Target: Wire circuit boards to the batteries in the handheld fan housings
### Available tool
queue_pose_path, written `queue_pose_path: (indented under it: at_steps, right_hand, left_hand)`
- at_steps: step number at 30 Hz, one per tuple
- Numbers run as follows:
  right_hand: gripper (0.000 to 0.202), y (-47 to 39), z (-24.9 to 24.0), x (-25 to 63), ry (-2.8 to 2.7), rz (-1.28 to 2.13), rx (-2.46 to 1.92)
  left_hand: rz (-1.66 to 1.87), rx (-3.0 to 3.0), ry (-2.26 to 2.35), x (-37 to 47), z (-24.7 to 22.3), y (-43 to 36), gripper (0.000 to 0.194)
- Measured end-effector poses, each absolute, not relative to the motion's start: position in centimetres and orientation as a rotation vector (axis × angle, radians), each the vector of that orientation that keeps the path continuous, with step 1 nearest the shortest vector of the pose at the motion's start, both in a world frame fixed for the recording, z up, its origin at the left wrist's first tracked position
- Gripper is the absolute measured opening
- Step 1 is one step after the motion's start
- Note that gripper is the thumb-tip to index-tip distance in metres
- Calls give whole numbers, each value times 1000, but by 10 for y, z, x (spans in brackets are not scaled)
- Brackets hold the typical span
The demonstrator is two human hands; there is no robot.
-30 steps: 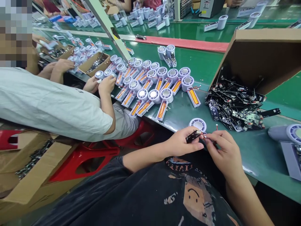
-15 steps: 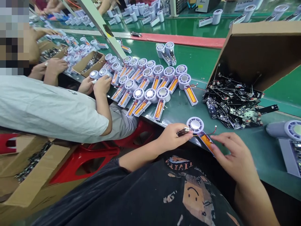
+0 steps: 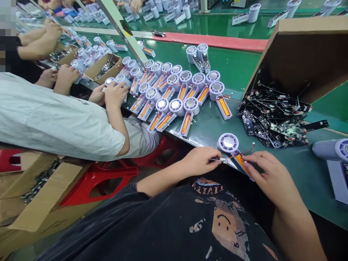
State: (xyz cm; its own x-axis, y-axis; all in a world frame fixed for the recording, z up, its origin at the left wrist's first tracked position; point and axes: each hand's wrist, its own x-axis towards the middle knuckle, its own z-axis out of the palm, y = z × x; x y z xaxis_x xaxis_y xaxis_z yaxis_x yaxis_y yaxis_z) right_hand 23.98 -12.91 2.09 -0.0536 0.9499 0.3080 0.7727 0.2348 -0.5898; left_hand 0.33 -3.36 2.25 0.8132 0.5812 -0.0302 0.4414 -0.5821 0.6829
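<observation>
A lilac fan unit [image 3: 228, 142] lies at the table's front edge, its round head away from me and its handle, with an orange part [image 3: 240, 159] inside, pointing toward me. My left hand [image 3: 202, 161] pinches a thin circuit board [image 3: 216, 159] edge-on, with a white connector at its end beside the handle. My right hand [image 3: 268, 172] has thumb and forefinger at the handle's right side, close together on a thin wire there. A red wire with a small white plug [image 3: 253, 144] sticks up beyond its fingertips.
Many fan units [image 3: 190, 105] stand grouped at the back left. An open cardboard box [image 3: 312, 27] of black circuit boards [image 3: 290, 123] is at the right, with another fan unit [image 3: 335, 174] nearer. A person's hands [image 3: 115, 94] work at the left. A metal post [image 3: 122, 30] slants over the table.
The board in my left hand has turned edge-on, its white connector now showing near the handle. My right fingertips have come closer together. The view has shifted slightly.
</observation>
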Motion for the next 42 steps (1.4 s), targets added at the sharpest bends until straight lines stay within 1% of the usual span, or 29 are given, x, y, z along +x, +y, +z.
queue_pose_path:
  at_steps: [3, 6, 8, 11, 13, 16, 19, 24, 30, 35, 37, 42]
  right_hand:
    - [15, -126, 20, 231, -1831, 317, -1561]
    - [14, -124, 19, 220, -1737, 252, -1550]
    - [14, -124, 18, 215, -1695, 260, -1554]
    - [14, -124, 15, 211, -1695, 307, -1543]
    - [14, -124, 14, 210, -1709, 320, -1526]
    - [14, -125, 12, 208, -1745, 264, -1521]
    - [14, -128, 13, 200, -1780, 113, -1576]
    - [12, -127, 12, 186, -1790, -104, -1623]
    - [13, -105, 4, 189, -1751, -218, -1614]
    - [16, -92, 3, 190, -1813, -398, -1626]
    - [17, -88, 2, 192, -1816, -360, -1614]
    - [13, -82, -1, 198, -1694, 13, -1435]
  left_hand:
    - [173, 2359, 643, 7, 22, -36, 16]
    - [190, 2393, 580, 8, 23, -39, 16]
    - [305, 2338, 568, 7, 27, -39, 15]
    - [574, 2128, 614, 8, 36, -38, 11]
    - [665, 2031, 658, 12, 42, -37, 13]
    - [580, 2138, 665, 23, 47, -37, 12]
    - [479, 2280, 718, 29, 47, -40, 9]
    - [467, 2256, 856, 24, 48, -43, 9]
    - [528, 1995, 888, 30, 35, -30, 14]
    - [581, 1699, 972, 42, 20, -13, 17]
    - [571, 1627, 984, 44, 19, -9, 16]
    - [570, 1541, 987, 45, 21, -6, 15]
